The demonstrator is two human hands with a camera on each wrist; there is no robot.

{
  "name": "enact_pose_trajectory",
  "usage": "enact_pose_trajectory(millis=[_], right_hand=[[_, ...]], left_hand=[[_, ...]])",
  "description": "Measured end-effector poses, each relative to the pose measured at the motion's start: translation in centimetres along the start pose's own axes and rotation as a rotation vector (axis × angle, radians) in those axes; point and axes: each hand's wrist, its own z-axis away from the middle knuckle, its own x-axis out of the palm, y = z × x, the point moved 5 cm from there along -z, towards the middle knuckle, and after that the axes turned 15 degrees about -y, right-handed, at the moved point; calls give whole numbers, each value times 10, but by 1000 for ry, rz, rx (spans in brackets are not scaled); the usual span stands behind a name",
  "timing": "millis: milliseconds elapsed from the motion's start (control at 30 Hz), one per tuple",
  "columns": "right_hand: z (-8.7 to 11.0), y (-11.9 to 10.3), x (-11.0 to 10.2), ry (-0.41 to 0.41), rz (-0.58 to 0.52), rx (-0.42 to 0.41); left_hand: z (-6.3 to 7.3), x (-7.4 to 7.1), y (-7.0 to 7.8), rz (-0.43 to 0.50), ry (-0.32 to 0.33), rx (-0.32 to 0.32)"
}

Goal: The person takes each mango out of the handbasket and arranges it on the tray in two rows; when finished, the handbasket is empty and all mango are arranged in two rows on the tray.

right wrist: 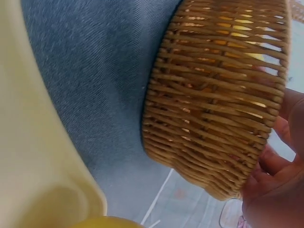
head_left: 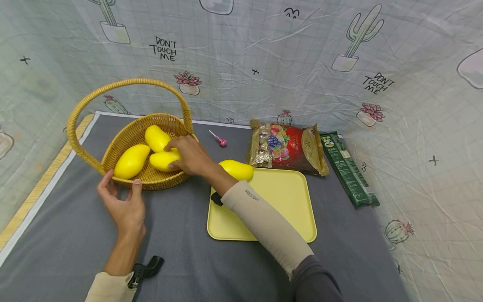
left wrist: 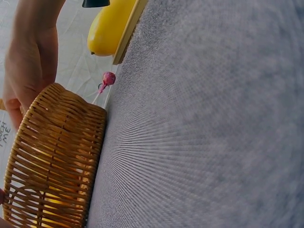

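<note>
A woven wicker basket [head_left: 171, 181] with a tall handle stands on the left of the table, three yellow mangoes inside. My left hand [head_left: 126, 205] holds its near rim, fingers and thumb at the edge. My right hand [head_left: 190, 155] reaches over the right rim and grips the nearest-right mango [head_left: 163, 161] between fingers and thumb. Beside it lie a left mango [head_left: 132, 161] and a back mango [head_left: 156, 137]. In the right wrist view the basket wall [right wrist: 213, 104] hides most of the right hand's grip.
A fourth yellow fruit [head_left: 237, 169] lies at the back left of a yellow tray [head_left: 279, 201], under my right forearm. Behind are a pink lollipop [head_left: 222, 142], a red and gold candy bag [head_left: 288, 147] and a green packet [head_left: 349, 170]. A printed cloth [head_left: 241, 63] hangs behind the table.
</note>
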Motion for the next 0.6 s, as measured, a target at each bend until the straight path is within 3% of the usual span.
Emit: enact_pose_trajectory(millis=[600], right_hand=[[41,-6,-30,164,-191,-64]], left_hand=[[1,0,-1,-21,0,6]])
